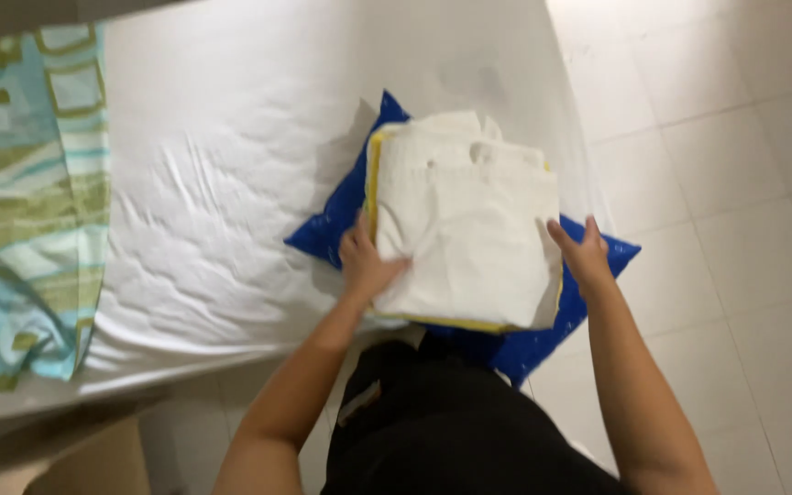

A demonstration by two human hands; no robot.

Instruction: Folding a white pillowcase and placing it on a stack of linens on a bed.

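Note:
A stack of folded white cloths (469,220) with a yellow layer showing at its left and bottom edges lies on a blue pillow (327,229) at the near edge of a bed. My left hand (367,261) presses against the stack's left side, fingers spread on the cloth. At the stack's right edge my right hand (584,252) rests with its fingers on the cloth and the pillow beneath. Both hands bracket the stack from either side.
The bed is covered by a wrinkled white sheet (231,183). A patterned teal, green and white cloth (25,192) hangs over its left part. Pale floor tiles (735,183) lie to the right. A brown cardboard box (93,467) sits at lower left.

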